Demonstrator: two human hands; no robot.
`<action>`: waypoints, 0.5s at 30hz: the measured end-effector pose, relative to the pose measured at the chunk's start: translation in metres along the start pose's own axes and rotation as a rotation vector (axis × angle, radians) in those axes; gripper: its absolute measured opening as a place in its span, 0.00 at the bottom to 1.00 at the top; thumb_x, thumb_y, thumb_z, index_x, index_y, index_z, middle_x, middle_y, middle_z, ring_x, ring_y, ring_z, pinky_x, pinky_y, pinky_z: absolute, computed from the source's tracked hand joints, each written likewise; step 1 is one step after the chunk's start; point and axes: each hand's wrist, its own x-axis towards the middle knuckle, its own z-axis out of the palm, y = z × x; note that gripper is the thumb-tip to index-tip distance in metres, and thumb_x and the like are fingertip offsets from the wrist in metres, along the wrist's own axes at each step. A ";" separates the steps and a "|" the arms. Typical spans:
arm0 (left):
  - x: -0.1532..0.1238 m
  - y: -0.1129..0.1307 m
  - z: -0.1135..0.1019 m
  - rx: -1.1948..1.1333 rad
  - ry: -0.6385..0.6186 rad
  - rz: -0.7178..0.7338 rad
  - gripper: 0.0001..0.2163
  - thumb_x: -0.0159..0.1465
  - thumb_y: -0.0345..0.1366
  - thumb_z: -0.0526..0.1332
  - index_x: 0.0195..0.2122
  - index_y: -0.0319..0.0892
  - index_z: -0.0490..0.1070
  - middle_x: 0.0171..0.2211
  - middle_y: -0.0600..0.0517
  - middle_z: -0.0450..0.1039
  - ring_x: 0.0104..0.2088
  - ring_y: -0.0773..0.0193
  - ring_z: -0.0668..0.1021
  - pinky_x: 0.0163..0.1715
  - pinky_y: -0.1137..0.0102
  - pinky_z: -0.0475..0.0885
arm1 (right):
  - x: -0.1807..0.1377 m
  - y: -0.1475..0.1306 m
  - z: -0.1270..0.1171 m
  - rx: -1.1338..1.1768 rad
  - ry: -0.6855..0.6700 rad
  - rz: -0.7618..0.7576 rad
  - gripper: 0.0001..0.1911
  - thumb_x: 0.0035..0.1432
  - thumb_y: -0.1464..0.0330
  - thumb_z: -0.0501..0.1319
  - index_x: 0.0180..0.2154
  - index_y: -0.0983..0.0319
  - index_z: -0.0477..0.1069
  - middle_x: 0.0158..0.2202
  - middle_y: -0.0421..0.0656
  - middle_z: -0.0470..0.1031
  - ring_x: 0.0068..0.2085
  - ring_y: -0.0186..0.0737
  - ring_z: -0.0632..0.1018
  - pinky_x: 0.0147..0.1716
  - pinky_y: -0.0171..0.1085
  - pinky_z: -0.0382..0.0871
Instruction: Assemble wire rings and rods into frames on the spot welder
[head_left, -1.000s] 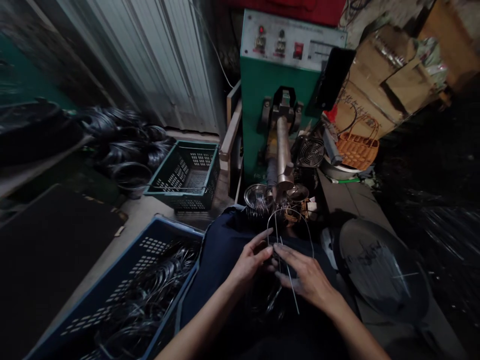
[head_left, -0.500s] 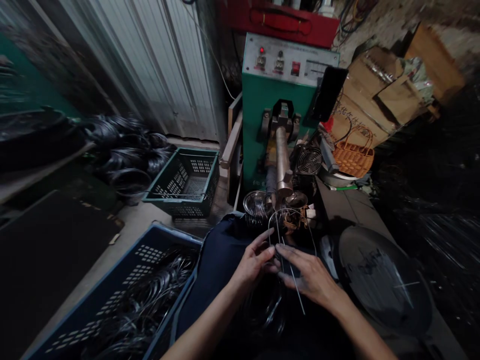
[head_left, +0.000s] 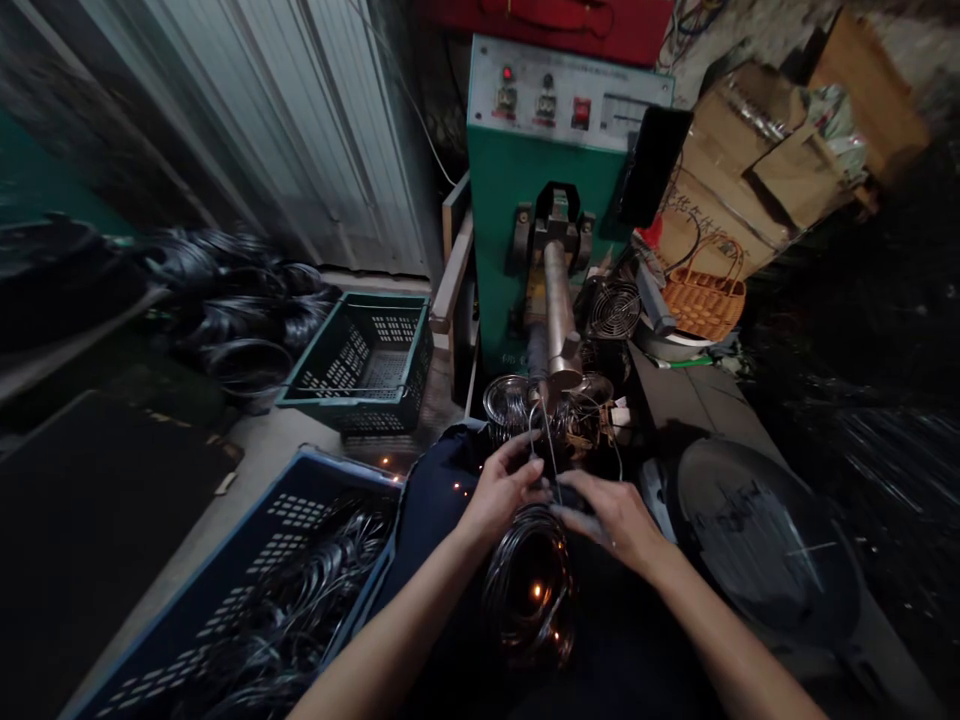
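A thin metal wire (head_left: 551, 450), bent partly into a loop, stands upright under the lower end of the thick metal arm (head_left: 559, 310) of a green machine (head_left: 495, 240). My left hand (head_left: 499, 492) pinches the wire from the left, thumb and fingers close together. From the right, my right hand (head_left: 615, 515) has its fingertips closed on the same wire; the exact contact is partly hidden. Below my hands, a bundle of wire rings (head_left: 495, 590) lies over my lap. Orange sparks (head_left: 537, 591) glow in front of the bundle and left of my left hand.
A blue crate (head_left: 247, 560) of wire pieces stands at left, with a green crate (head_left: 352, 400) behind it. Wire coils (head_left: 247, 365) lie farther left. A dark round pan-like object (head_left: 765, 540) sits at right. A wicker basket (head_left: 705, 300) and cardboard box (head_left: 750, 170) are beyond.
Sparks have appeared around my hands and lap. The straight wire piece slanting below my right hand no longer shows. The wire has moved closer under the machine's arm, and the view has shifted slightly.
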 end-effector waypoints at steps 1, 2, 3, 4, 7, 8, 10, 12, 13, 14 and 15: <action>0.010 0.006 0.000 0.004 0.011 0.014 0.27 0.51 0.31 0.71 0.53 0.42 0.70 0.33 0.51 0.71 0.26 0.69 0.75 0.26 0.71 0.76 | 0.007 0.005 -0.001 -0.059 0.020 -0.011 0.15 0.62 0.62 0.60 0.50 0.56 0.68 0.43 0.43 0.78 0.41 0.40 0.79 0.41 0.36 0.71; 0.020 0.013 0.000 0.007 0.024 0.032 0.26 0.52 0.30 0.70 0.53 0.42 0.70 0.33 0.51 0.71 0.26 0.69 0.75 0.25 0.72 0.76 | 0.015 0.011 -0.004 -0.127 0.039 -0.024 0.11 0.62 0.61 0.60 0.45 0.57 0.70 0.40 0.44 0.78 0.41 0.41 0.78 0.42 0.37 0.69; 0.031 0.019 0.000 0.009 0.037 0.054 0.25 0.52 0.29 0.70 0.52 0.42 0.70 0.33 0.51 0.71 0.26 0.69 0.75 0.25 0.73 0.76 | 0.024 0.018 -0.006 -0.193 0.059 -0.040 0.09 0.63 0.61 0.60 0.41 0.58 0.71 0.38 0.44 0.78 0.41 0.42 0.78 0.44 0.40 0.66; 0.041 0.025 0.000 0.010 0.045 0.075 0.25 0.52 0.28 0.69 0.52 0.41 0.70 0.32 0.51 0.71 0.25 0.69 0.75 0.24 0.73 0.75 | 0.032 0.025 -0.009 -0.250 0.084 -0.055 0.09 0.63 0.61 0.59 0.39 0.58 0.72 0.36 0.44 0.77 0.41 0.43 0.77 0.47 0.42 0.63; 0.068 0.041 0.000 0.003 0.032 0.116 0.25 0.52 0.27 0.69 0.52 0.38 0.70 0.30 0.51 0.72 0.25 0.69 0.75 0.23 0.73 0.76 | 0.053 0.042 -0.015 -0.322 0.154 -0.093 0.08 0.65 0.63 0.58 0.38 0.58 0.73 0.37 0.43 0.76 0.43 0.42 0.75 0.52 0.48 0.53; 0.074 0.045 -0.001 0.005 0.026 0.122 0.25 0.52 0.27 0.69 0.52 0.37 0.69 0.29 0.51 0.72 0.24 0.69 0.75 0.22 0.73 0.75 | 0.058 0.047 -0.017 -0.319 0.173 -0.096 0.08 0.65 0.63 0.58 0.38 0.58 0.73 0.38 0.43 0.76 0.44 0.42 0.75 0.52 0.48 0.52; 0.083 0.052 -0.001 0.014 0.020 0.133 0.25 0.51 0.26 0.69 0.51 0.36 0.69 0.29 0.50 0.72 0.24 0.68 0.75 0.21 0.73 0.75 | 0.065 0.051 -0.019 -0.298 0.189 -0.092 0.08 0.65 0.63 0.58 0.38 0.58 0.74 0.38 0.43 0.76 0.44 0.41 0.75 0.51 0.46 0.53; 0.088 0.057 -0.001 0.025 0.014 0.152 0.23 0.51 0.26 0.69 0.50 0.36 0.70 0.30 0.50 0.73 0.24 0.68 0.76 0.21 0.73 0.75 | 0.070 0.052 -0.021 -0.274 0.197 -0.079 0.09 0.65 0.63 0.57 0.38 0.59 0.74 0.37 0.43 0.75 0.43 0.41 0.74 0.49 0.44 0.55; 0.089 0.059 -0.001 0.029 0.011 0.163 0.23 0.51 0.26 0.69 0.49 0.36 0.70 0.31 0.49 0.73 0.24 0.68 0.76 0.21 0.73 0.75 | 0.071 0.051 -0.022 -0.263 0.206 -0.072 0.09 0.66 0.63 0.57 0.38 0.59 0.74 0.37 0.44 0.75 0.42 0.41 0.74 0.47 0.43 0.56; 0.091 0.060 -0.001 0.034 0.010 0.173 0.22 0.51 0.26 0.69 0.48 0.36 0.70 0.32 0.49 0.74 0.24 0.68 0.76 0.20 0.73 0.75 | 0.073 0.051 -0.023 -0.252 0.210 -0.069 0.10 0.66 0.63 0.56 0.38 0.59 0.73 0.37 0.44 0.74 0.41 0.41 0.74 0.46 0.43 0.57; 0.093 0.061 -0.001 0.038 0.011 0.179 0.22 0.51 0.26 0.69 0.48 0.36 0.71 0.32 0.48 0.74 0.24 0.67 0.76 0.20 0.74 0.74 | 0.074 0.051 -0.023 -0.240 0.213 -0.067 0.10 0.66 0.63 0.56 0.38 0.59 0.73 0.37 0.44 0.74 0.41 0.41 0.73 0.45 0.42 0.58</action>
